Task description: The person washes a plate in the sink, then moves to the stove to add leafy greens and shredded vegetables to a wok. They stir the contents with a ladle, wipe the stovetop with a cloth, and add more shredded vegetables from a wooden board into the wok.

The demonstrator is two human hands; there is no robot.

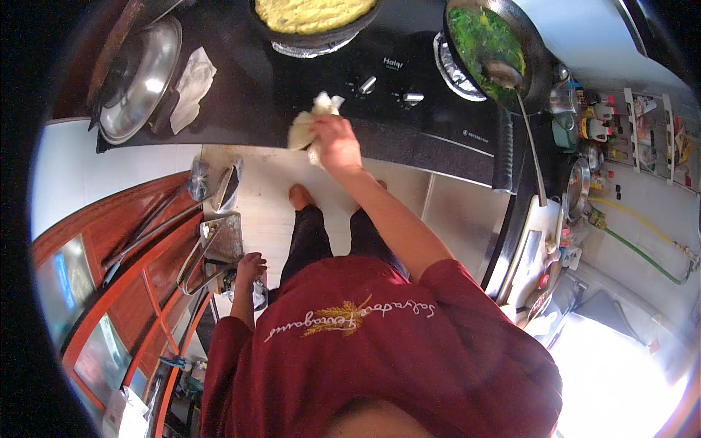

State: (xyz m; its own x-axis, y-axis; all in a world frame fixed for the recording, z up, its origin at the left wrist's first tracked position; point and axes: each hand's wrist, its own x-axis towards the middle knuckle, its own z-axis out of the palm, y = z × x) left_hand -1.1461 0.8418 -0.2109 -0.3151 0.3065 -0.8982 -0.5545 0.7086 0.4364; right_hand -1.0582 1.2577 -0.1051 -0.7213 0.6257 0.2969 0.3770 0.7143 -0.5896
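My right hand (pixel 337 139) grips a crumpled pale cloth (pixel 302 131) against the front edge of a black gas cooktop (pixel 241 93). Two metal control knobs (pixel 367 85) lie just beyond it. My left hand (pixel 251 268) hangs low at my side, fingers slightly curled, with nothing visible in it. A dark pan of yellow food (pixel 315 13) stands at the back of the cooktop. On the right burner, a wok (pixel 534 49) holds green leafy food (pixel 487 44) in liquid, and a long-handled ladle (pixel 530 128) rests in it.
A metal lid or basin (pixel 142 82) and a folded whitish cloth (pixel 193 90) lie at the cooktop's left. The wok's black handle (pixel 503 148) juts over the front edge. A white cutting board (pixel 534 246) with a cleaver lies at right. Red-framed cabinets (pixel 159 263) and a dustpan (pixel 222 235) are at left.
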